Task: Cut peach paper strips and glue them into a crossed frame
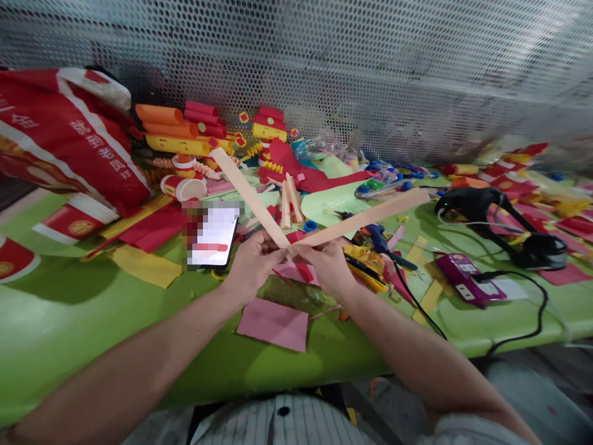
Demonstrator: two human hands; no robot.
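Two pale peach paper strips meet in a V between my hands, above the green table (204,364). My left hand (254,262) pinches the lower end of the left strip (250,198), which slants up to the left. Closed on the right strip (370,213) near the same corner is my right hand (331,266); that strip slants up to the right. Whether the ends are joined or only overlap, I cannot tell. Below the hands lies a pink paper rectangle (273,324). A phone (215,235) with a lit screen is left of my left hand.
Red paper cups (76,219) and a big red bag (78,136) stand left. Paper figures (178,136) line the back near a perforated metal screen (296,68). A blue glue gun (377,238), a purple power strip (467,281) with cords and a black headset (500,222) are right.
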